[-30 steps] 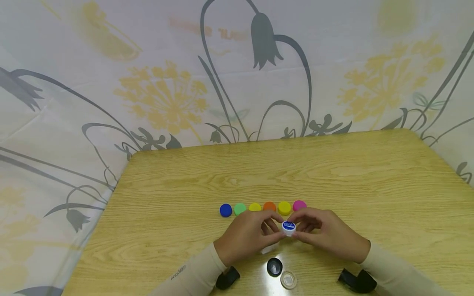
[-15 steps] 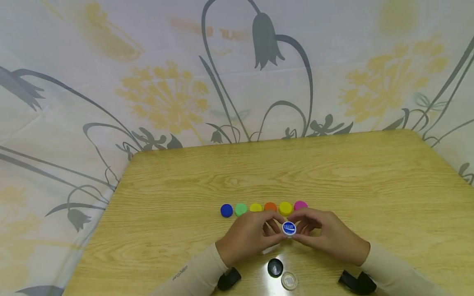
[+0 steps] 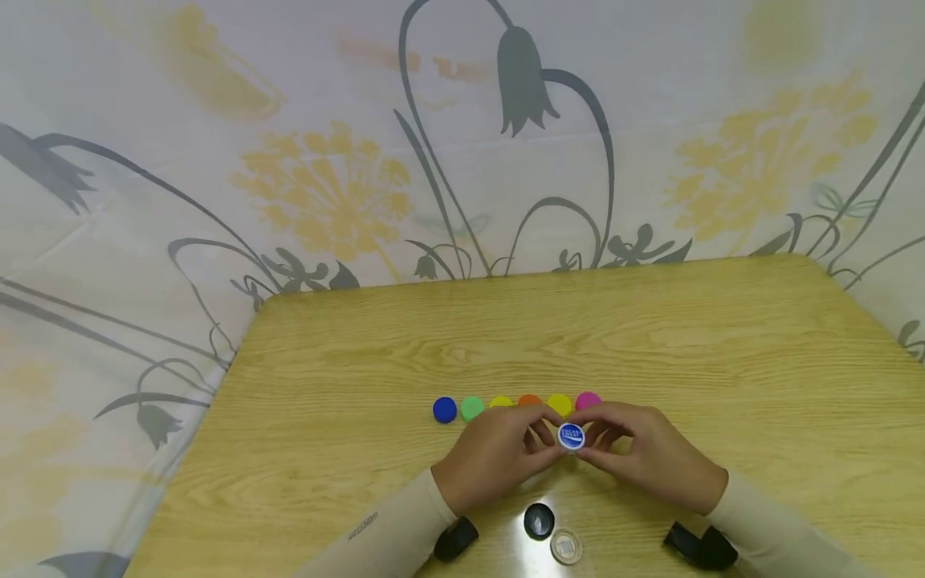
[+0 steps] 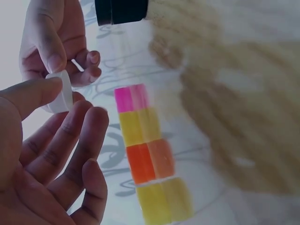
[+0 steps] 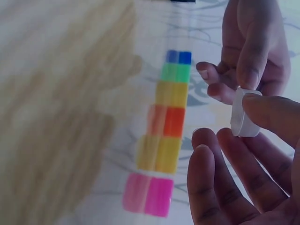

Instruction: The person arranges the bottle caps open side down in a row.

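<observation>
Between both hands, above the table, is a small white bottle cap (image 3: 571,437) whose blue printed top faces up in the head view. My left hand (image 3: 499,451) pinches its left side with thumb and fingertips. On the opposite side my right hand (image 3: 645,456) pinches it the same way. Both wrist views show the white cap (image 4: 61,93) edge-on, with the thumbs on it and the other fingers spread loosely. Just beyond the hands runs a row of coloured caps: blue (image 3: 444,410), green (image 3: 473,409), yellow, orange (image 5: 174,122), yellow and pink (image 5: 158,197). The hands partly cover the row.
Nearer the body, a black cap (image 3: 539,522) and a clear round cap (image 3: 566,547) lie side by side on the wooden table (image 3: 347,353). Black wrist devices (image 3: 699,547) sit by the sleeves. A flower-printed cloth (image 3: 462,160) hangs behind the table.
The white cap has tilted so its blue printed top shows fully. Both hands, still pinching it, have shifted slightly right and away from the body.
</observation>
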A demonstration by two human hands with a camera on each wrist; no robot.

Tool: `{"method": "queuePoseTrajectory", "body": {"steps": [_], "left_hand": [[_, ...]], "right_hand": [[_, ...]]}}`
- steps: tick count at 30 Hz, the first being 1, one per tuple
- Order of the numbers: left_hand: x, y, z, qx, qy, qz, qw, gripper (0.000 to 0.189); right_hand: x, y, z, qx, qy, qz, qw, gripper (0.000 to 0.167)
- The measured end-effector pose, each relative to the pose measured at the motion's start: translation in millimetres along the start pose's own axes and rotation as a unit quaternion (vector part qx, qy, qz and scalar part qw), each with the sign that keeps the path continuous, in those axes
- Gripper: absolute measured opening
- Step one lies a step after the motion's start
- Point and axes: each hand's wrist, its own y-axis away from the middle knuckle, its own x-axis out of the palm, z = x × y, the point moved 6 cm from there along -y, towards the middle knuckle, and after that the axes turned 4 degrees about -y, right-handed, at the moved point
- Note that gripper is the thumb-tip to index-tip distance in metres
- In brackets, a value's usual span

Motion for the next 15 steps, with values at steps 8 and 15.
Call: {"method": "queuePoseTrajectory", "body": {"steps": [8, 15], "left_hand": [[-2.5, -25.5, -10.7, 0.034, -0.072, -0.065, 0.9947, 0.025], [-1.2, -46.5, -21.0, 0.035, -0.136, -0.089, 0.9861, 0.028]], "right_hand": [[-21.6, -4.0, -4.9, -0.003, 0.047, -0.045, 0.9979, 0.039], [-38.4, -3.0, -10.5, 0.014, 0.088, -0.074, 0.9933, 0.037]]}}
